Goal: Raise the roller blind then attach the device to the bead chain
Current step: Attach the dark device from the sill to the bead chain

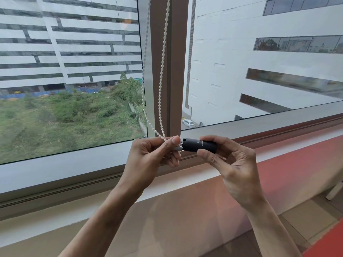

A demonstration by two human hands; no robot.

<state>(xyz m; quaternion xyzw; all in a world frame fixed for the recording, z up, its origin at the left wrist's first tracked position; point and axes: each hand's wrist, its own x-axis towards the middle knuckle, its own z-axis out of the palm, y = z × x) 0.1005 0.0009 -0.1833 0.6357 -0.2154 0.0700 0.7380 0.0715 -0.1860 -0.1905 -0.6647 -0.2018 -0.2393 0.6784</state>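
A white bead chain hangs in a loop from above the frame, in front of the brown window mullion. My left hand pinches the bottom of the loop between thumb and fingers. My right hand holds a small black cylindrical device sideways, its left end with a grey part touching the chain at my left fingertips. The roller blind itself is out of view; both panes are uncovered.
A pale window sill runs below the glass, with a reddish ledge to the right. Tiled floor shows at the lower right. Outside are white buildings and a grassy lot.
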